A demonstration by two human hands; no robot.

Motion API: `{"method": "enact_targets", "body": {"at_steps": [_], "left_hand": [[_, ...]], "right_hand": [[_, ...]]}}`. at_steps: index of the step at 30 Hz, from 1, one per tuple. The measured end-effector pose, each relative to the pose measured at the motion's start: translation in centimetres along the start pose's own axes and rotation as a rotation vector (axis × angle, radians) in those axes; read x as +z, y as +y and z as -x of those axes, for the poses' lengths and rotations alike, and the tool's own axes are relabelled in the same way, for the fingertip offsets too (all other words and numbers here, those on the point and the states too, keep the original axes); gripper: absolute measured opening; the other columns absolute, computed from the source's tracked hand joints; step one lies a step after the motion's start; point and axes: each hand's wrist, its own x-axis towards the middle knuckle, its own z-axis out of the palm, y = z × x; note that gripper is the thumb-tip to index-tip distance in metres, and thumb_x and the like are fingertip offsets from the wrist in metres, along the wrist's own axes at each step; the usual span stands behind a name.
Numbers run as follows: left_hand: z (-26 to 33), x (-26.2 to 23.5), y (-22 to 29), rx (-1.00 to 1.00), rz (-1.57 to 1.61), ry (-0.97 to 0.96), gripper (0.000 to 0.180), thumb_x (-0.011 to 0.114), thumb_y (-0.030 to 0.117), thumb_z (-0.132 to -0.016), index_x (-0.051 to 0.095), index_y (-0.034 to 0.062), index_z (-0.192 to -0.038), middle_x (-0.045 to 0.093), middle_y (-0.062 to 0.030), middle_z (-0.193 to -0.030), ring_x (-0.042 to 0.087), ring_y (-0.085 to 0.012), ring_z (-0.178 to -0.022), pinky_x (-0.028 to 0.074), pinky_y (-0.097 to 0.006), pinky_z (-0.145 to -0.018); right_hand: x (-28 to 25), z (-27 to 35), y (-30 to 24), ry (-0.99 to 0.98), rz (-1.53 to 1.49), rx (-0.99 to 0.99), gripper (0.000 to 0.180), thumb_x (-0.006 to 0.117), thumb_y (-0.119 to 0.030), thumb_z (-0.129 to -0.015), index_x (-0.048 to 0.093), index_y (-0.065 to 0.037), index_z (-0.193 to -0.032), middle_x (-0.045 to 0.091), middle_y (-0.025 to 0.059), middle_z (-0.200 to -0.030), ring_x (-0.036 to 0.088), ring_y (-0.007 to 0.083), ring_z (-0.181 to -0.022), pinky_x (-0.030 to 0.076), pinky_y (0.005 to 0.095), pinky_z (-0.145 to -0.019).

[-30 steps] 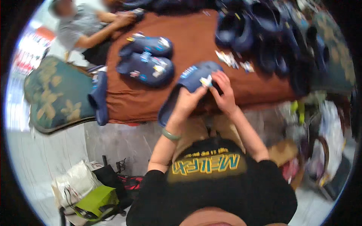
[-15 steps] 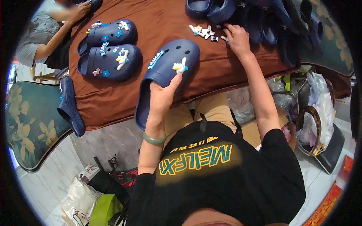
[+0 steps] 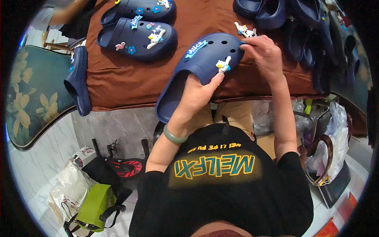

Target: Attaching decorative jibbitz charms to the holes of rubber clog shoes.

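Observation:
My left hand (image 3: pixel 198 94) reaches into a navy clog (image 3: pixel 212 54), its thumb pressed on top beside a white character charm (image 3: pixel 223 65). A light blue banner charm (image 3: pixel 196 49) sits on the same clog, and several of its holes are bare. At the toe, my right hand (image 3: pixel 265 55) pinches a small shoe charm (image 3: pixel 242 43), bluish and mostly covered by the fingertips. Just beyond that hand, white charms (image 3: pixel 244 30) lie loose on the brown cloth.
A decorated navy clog (image 3: pixel 148 39) and its mate (image 3: pixel 138 10) lie at the far left of the brown-covered table (image 3: pixel 118 89). Another clog (image 3: pixel 78 81) leans at the left edge. More navy clogs (image 3: pixel 270 14) crowd the far right. A chair with plastic bags (image 3: pixel 333 134) stands at right.
My right hand has left the loose charms and come to the clog's toe, pinching a small charm. The view has shifted, and the clog stays in my left hand.

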Motion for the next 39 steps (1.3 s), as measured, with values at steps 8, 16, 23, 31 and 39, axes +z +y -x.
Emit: {"method": "enact_targets", "body": {"at_steps": [8,16,23,31,39], "left_hand": [[0.0,0.0,-0.5,-0.029,0.024,-0.002,0.041,0.067,0.012,-0.084,0.054,-0.0028,-0.120,0.059,-0.0100,-0.116,0.057,-0.0174,-0.104,0.045,-0.031,-0.092],[-0.4,-0.1,-0.3,-0.010,-0.015,0.009,0.031,0.066,0.010,-0.085,0.060,-0.0030,-0.113,0.063,-0.0066,-0.108,0.059,-0.0147,-0.098,0.047,-0.030,-0.086],[-0.2,-0.1,0.1,-0.042,-0.028,0.021,0.034,0.068,0.008,-0.084,0.058,-0.0019,-0.115,0.061,-0.0056,-0.111,0.059,-0.0142,-0.100,0.046,-0.029,-0.089],[-0.4,0.0,-0.2,-0.101,-0.041,0.050,0.043,0.070,0.008,-0.083,0.053,-0.0017,-0.121,0.061,-0.0091,-0.111,0.060,-0.0169,-0.100,0.047,-0.030,-0.089],[-0.6,0.3,0.5,-0.073,-0.017,0.083,0.043,0.071,0.004,-0.080,0.053,-0.0017,-0.120,0.061,-0.0097,-0.111,0.060,-0.0171,-0.098,0.047,-0.030,-0.088]], "right_hand": [[1.8,-2.5,-0.7,-0.175,0.236,-0.479,0.009,0.072,-0.017,-0.072,0.069,-0.011,-0.078,0.066,-0.0001,-0.084,0.059,0.0206,-0.084,0.044,0.0353,-0.079],[1.1,-1.4,-1.7,-0.354,0.419,-0.379,0.023,0.060,-0.004,-0.075,0.071,-0.010,-0.094,0.061,0.0049,-0.105,0.050,0.0241,-0.114,0.036,0.0445,-0.098],[2.6,-0.9,-2.2,-0.348,0.443,-0.303,0.026,0.059,-0.001,-0.069,0.069,-0.010,-0.091,0.061,0.0014,-0.102,0.056,0.0187,-0.107,0.032,0.0478,-0.099],[1.8,1.6,0.4,0.045,0.248,-0.278,0.014,0.062,-0.007,-0.073,0.068,-0.013,-0.085,0.063,-0.0001,-0.097,0.060,0.0197,-0.096,0.037,0.0443,-0.091],[-1.4,4.0,8.3,0.168,0.405,-0.005,0.017,0.071,-0.022,-0.077,0.068,-0.015,-0.092,0.065,-0.0004,-0.091,0.059,0.0226,-0.087,0.040,0.0369,-0.080]]}}
